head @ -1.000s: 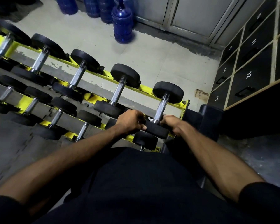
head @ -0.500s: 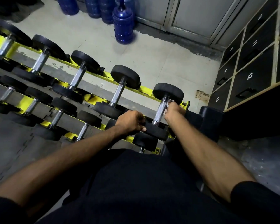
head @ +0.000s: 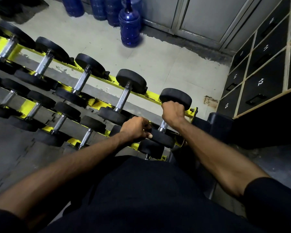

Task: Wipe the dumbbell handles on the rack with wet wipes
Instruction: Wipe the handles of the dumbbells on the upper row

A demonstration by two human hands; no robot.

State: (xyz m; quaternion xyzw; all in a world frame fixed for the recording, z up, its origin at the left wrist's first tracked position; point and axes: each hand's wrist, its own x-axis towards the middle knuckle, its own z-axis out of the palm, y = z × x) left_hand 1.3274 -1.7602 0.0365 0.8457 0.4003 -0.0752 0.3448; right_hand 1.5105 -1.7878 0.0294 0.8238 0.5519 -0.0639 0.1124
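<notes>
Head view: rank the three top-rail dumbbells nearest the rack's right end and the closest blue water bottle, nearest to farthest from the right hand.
1. End dumbbell, in the right hand's grip at the rack's right end.
2. Second dumbbell, next on the left.
3. Third dumbbell, further left.
4. Blue water bottle, on the floor beyond the rack.

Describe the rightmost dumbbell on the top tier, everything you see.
The rightmost dumbbell has two black, rubbery-looking round heads joined by a shiny metal handle. It lies across the end of the yellow rack. The right hand grips the handle near the far head; the left hand holds the near head. No wipe shows.
</notes>
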